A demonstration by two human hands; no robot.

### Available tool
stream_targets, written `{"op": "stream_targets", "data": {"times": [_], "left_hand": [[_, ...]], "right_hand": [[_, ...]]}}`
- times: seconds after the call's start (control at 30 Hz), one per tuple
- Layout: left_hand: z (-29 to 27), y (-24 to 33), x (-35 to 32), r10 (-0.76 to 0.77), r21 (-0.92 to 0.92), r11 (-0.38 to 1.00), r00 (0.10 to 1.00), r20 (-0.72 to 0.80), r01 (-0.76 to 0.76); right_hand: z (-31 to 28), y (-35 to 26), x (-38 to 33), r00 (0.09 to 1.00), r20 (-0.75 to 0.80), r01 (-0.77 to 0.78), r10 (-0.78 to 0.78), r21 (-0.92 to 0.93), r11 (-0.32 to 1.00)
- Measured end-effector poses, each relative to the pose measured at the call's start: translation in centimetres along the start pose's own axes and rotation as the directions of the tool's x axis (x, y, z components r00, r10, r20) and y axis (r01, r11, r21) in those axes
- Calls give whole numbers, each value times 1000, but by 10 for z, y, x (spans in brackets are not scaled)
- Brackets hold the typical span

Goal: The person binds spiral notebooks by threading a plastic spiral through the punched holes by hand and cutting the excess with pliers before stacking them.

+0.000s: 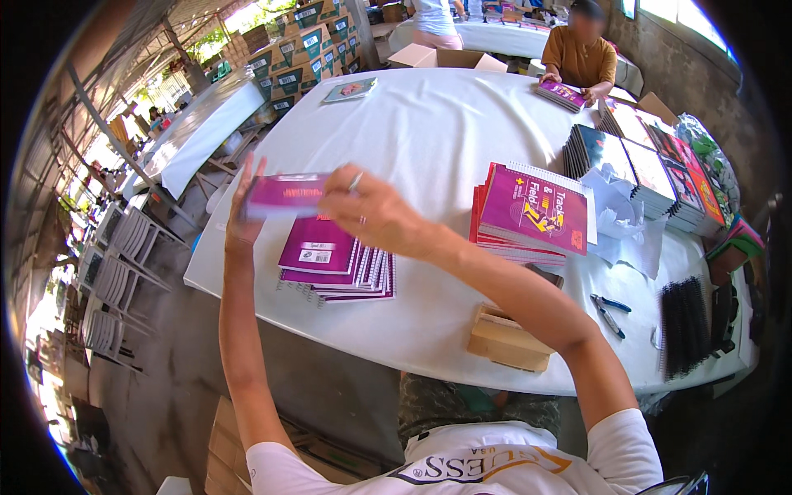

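Note:
A purple notebook (pixel 285 195), slightly blurred, is held up between my hands above the table's left side. My left hand (pixel 244 205) grips its left end, with fingers pointing upward. At the other end, my right hand (pixel 363 202) pinches the edge; its fingers are closed and wear rings. Just below lies a stack of purple spiral notebooks (pixel 318 254), back covers up and coils toward the front and right. Beyond my right forearm sits a taller stack of purple and red spiral notebooks (pixel 536 210).
On the white-covered table (pixel 429 124) are a wooden block (pixel 510 338), pliers (pixel 610 313), black binding coils (pixel 683 328), crumpled paper (pixel 615 210) and more notebook stacks (pixel 652 169). Across it, a person (pixel 577 58) handles purple notebooks. Cartons (pixel 305 58) and white chairs (pixel 124 264) stand left.

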State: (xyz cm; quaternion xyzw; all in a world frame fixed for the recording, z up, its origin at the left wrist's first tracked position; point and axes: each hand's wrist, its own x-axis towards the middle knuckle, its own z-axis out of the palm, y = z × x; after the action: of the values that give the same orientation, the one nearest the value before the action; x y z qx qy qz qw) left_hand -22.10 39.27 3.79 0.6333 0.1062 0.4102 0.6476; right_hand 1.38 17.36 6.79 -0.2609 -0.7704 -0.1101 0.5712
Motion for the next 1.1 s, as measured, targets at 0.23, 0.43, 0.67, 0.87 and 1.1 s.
{"op": "stream_targets", "data": {"times": [0.23,0.43,0.67,0.87,1.1], "left_hand": [[-23,-69,-26,-523,438,742,847,-95,507],[5,-59,-17,105,933,352,988,-115,71],[218,-52,14,128,848,487,977,170,-211],[285,-109,28,62,677,664,926,372,-317],[343,-130,26,-9,474,880,996,83,-31]], "right_hand": [[-30,0,-73,752,567,-242,335,-235,942],[-236,-30,-118,388,-349,-550,853,-830,-89],[-313,10,-206,-61,-528,-732,847,-554,-398],[-320,20,-219,168,-590,-876,790,-457,-156],[-310,-38,-177,430,-559,-899,709,-333,283]]}}
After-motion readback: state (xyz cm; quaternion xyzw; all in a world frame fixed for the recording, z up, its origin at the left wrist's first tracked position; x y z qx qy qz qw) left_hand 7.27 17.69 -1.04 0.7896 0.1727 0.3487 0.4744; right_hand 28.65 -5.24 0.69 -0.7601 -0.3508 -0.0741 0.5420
